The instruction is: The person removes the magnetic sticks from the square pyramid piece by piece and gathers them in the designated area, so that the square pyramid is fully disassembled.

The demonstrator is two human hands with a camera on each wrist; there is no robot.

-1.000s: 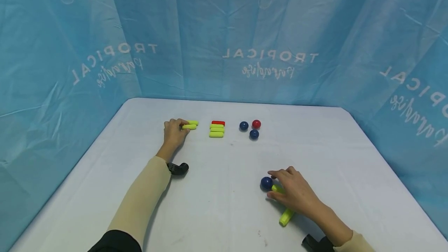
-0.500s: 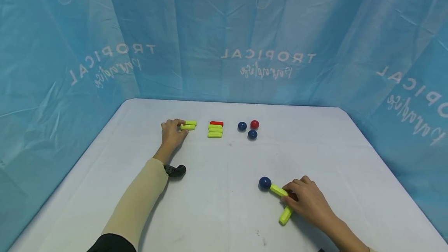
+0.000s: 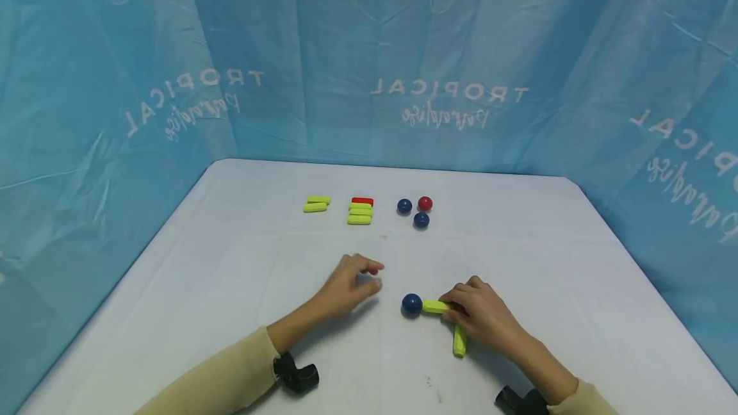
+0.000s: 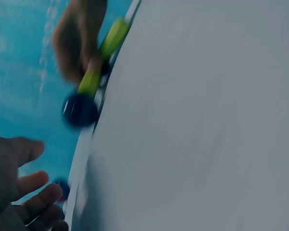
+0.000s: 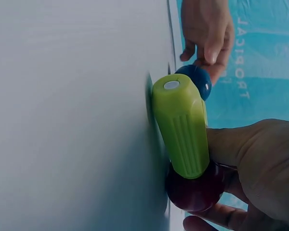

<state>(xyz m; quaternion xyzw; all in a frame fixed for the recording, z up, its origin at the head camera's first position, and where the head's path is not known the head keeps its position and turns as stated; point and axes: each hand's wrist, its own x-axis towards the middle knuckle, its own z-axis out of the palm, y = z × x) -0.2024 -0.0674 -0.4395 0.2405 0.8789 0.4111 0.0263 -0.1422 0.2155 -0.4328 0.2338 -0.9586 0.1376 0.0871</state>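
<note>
My right hand (image 3: 484, 314) grips a dark red ball (image 5: 195, 190) that joins two yellow-green magnetic sticks. One stick (image 3: 435, 307) points left and ends at a blue ball (image 3: 412, 303); the other stick (image 3: 459, 342) points toward me and shows a silvery end in the right wrist view. In the head view the red ball is hidden behind the fingers. My left hand (image 3: 348, 287) is to the left of the blue ball, apart from it, thumb and fingers spread and holding nothing.
Toward the back of the white table (image 3: 277, 235) lie a pair of yellow-green sticks (image 3: 315, 207), a row of yellow-green sticks (image 3: 360, 212) with a red stick (image 3: 362, 201), two blue balls (image 3: 421, 220) and a red ball (image 3: 425, 203). A blue curtain (image 3: 323, 127) hangs around the table.
My left hand has left the pair of sticks at the back and come nearer, to the right. My right hand has taken hold of the joined piece, which has turned and shifted left.
</note>
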